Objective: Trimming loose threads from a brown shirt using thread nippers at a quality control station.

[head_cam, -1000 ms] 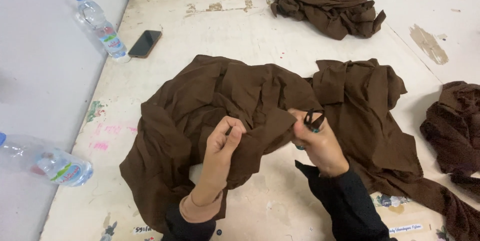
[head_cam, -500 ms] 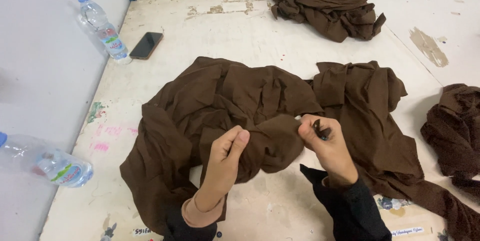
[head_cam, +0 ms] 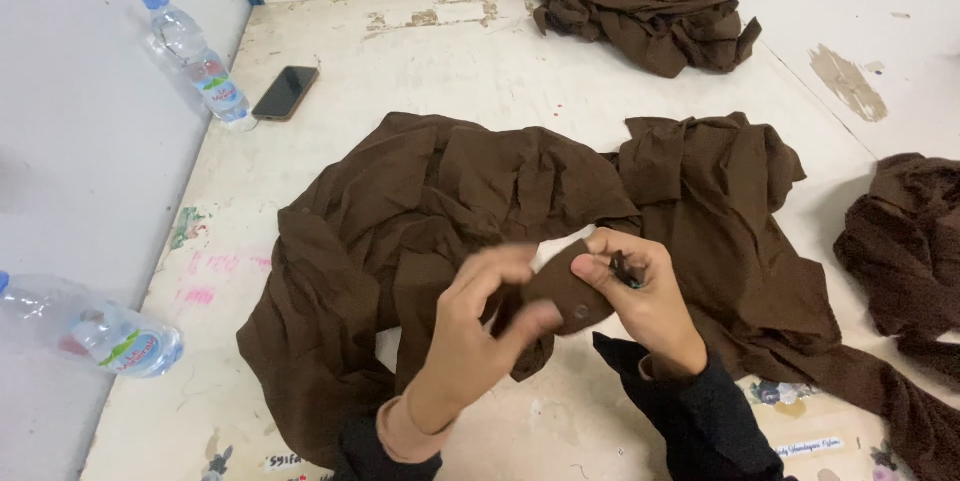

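A crumpled brown garment (head_cam: 450,191) lies spread on the white table (head_cam: 460,51) in front of me. My right hand (head_cam: 645,306) pinches a small flap of it that carries a round button (head_cam: 581,312). A small black tool (head_cam: 626,269) is tucked between that hand's fingers. My left hand (head_cam: 478,336) hovers just left of the flap with its fingers spread. Its thumb rests against the flap's lower edge.
Another brown garment heap (head_cam: 640,6) sits at the far edge, and a third heap (head_cam: 905,241) at the right. A dark phone (head_cam: 285,92) and an upright water bottle (head_cam: 195,56) are at far left. A second bottle (head_cam: 95,331) lies at near left.
My left hand let go of the bunched fabric and its fingers opened. The right hand pulled a flap with a button up and toward me.
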